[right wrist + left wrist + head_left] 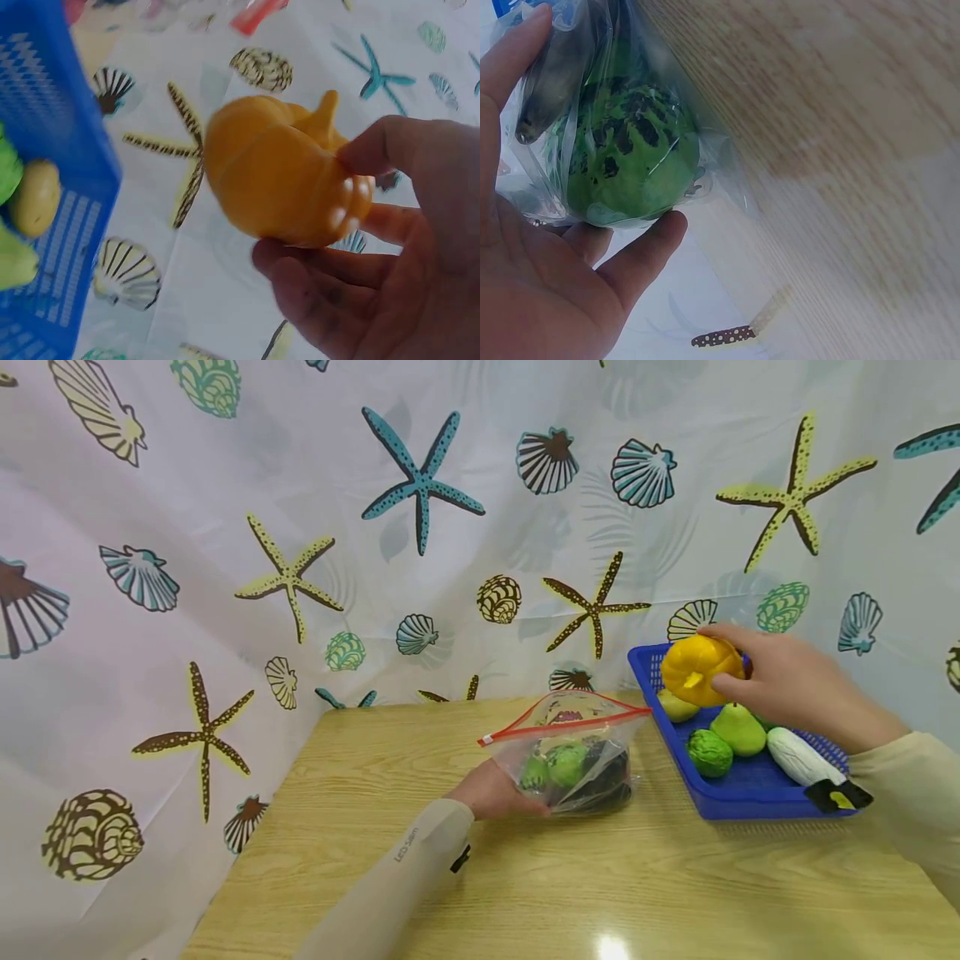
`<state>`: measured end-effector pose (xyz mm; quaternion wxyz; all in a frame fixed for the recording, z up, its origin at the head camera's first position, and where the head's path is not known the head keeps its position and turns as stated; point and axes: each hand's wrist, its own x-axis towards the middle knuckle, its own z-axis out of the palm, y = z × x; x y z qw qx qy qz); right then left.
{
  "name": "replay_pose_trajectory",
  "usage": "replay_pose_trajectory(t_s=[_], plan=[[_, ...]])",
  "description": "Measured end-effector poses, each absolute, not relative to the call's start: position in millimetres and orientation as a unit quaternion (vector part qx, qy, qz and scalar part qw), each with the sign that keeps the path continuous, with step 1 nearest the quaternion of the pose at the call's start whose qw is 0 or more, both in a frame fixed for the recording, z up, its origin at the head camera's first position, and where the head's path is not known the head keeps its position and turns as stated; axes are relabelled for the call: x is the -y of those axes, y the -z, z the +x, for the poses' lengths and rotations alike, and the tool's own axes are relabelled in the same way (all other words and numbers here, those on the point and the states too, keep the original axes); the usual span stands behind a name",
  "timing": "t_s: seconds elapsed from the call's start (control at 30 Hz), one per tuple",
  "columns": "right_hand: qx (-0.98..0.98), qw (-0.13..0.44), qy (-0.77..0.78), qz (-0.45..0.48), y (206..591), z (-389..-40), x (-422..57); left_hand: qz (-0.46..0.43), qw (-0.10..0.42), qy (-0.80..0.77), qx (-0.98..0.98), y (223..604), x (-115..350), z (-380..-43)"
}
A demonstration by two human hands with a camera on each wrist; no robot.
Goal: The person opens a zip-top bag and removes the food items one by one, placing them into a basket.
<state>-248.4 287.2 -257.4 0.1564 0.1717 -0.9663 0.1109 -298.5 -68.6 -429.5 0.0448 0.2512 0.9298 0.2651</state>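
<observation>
An orange toy pumpkin (697, 670) with a short stem is held up over the blue basket by my right hand (780, 681), thumb on one side and fingers on the other, as the right wrist view also shows. On the table stands a clear zip bag (566, 727) with a red seal strip, its mouth apart. Green round vegetables (567, 765) and a dark, smooth elongated one (609, 768) lie inside it. At the bag's lower left side, my left hand (498, 791) holds it; in the left wrist view the fingers curve round a green, dark-blotched vegetable (634, 150) through the plastic.
The blue plastic basket (708, 807) sits at the right of the wooden table (390, 768). In it are a green pear (738, 731), a round green vegetable (708, 753), a white elongated one (802, 757) and a yellow one (678, 705). A sea-patterned curtain (450, 577) hangs behind.
</observation>
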Motion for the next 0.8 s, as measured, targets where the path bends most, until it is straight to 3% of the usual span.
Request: replay_pose_trajectory(t_s=[0.3, 0.7, 0.8], plan=[[0.987, 0.005, -0.062, 0.151, 294.6, -256.0, -352.5, 0.224, 0.069, -0.281, -0.931, 427.0, 66.3, -297.9], [0.972, -0.110, -0.108, 0.176, 335.6, -257.6, -371.9, 0.227, 0.066, -0.281, -0.930, 427.4, 66.1, -297.5], [0.975, -0.113, -0.085, 0.170, 337.8, -258.5, -371.4, 0.227, 0.067, -0.277, -0.931, 427.0, 66.6, -296.5]])
